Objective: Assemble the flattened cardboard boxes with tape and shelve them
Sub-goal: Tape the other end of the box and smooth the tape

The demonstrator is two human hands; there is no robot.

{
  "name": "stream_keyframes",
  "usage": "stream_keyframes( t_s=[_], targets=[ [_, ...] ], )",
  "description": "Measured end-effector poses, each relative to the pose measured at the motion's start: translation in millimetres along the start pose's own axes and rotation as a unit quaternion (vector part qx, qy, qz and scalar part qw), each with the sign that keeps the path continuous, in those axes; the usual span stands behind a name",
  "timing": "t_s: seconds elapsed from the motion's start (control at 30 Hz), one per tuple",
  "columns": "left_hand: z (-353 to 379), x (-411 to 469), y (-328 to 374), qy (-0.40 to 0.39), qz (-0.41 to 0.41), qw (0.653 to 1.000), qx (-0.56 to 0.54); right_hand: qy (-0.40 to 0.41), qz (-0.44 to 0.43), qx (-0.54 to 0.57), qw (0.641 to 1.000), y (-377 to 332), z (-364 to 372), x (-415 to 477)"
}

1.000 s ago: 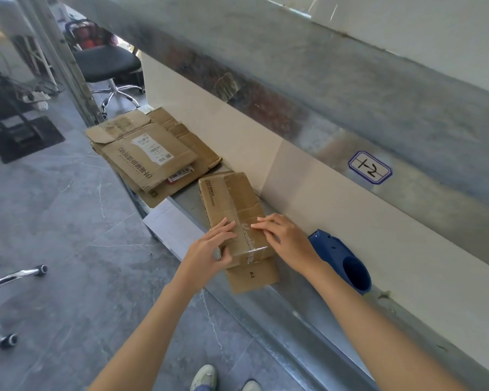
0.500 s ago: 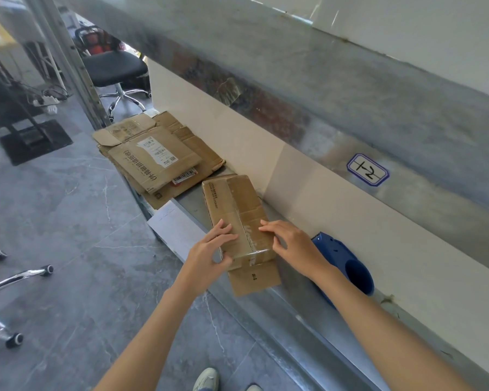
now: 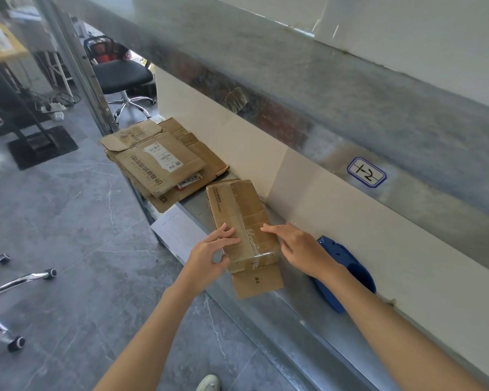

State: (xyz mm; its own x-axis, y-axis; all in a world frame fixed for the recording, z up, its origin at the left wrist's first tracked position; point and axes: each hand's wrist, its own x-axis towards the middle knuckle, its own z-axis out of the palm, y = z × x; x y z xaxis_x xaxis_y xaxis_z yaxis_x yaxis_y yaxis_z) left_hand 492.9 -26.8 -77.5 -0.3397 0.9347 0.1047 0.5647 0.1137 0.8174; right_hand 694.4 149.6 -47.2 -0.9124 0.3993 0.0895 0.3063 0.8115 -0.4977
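metal shelf runs under both hands. flat boxes lie in a pile well beyond the left hand. the box stands on the shelf between the two hands, its long top facing up. a blue dispenser lies just behind the right hand, partly hidden by the wrist. both hands are flat, with fingers nearly straight, and press on the near part of the top; neither closes around anything. one flap sticks out open below the fingers. clear tape covers the seam. i judge the box light, empty and easy to dent. its taped top looks slippery, so better to hold it by the two long sides.
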Motion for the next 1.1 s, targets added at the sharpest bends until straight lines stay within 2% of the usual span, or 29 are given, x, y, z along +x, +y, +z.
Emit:
stream_keyframes(
  t_s=[0.2, 0.5, 0.63, 0.77, 0.93, 1.03, 1.1],
  targets=[
    [2, 1, -3, 0.001, -0.002, 1.000, -0.008, 0.022, -0.019, -0.014, 0.999, -1, 4, 0],
    [15, 0, -7, 0.078, 0.022, 0.996, -0.028, 0.074, 0.013, 0.007, 0.997, -6, 18, 3],
    [13, 0, -5, 0.072, 0.018, 0.997, -0.025, 0.008, 0.045, 0.022, 0.999, -4, 14, 0],
    [1, 1, -7, -0.012, 0.010, 1.000, 0.022, -0.057, 0.018, -0.054, 0.997, 6, 4, 2],
    [1, 2, -6, -0.016, 0.032, 0.996, 0.081, -0.016, 0.002, -0.079, 0.997, 5, 9, 2],
    [6, -1, -3, 0.015, 0.031, 0.996, 0.079, -0.008, 0.022, -0.056, 0.998, -1, 13, 1],
    [13, -3, 2, 0.051, 0.028, 0.995, 0.077, 0.029, 0.037, -0.056, 0.997, -9, 19, 2]
  ],
)
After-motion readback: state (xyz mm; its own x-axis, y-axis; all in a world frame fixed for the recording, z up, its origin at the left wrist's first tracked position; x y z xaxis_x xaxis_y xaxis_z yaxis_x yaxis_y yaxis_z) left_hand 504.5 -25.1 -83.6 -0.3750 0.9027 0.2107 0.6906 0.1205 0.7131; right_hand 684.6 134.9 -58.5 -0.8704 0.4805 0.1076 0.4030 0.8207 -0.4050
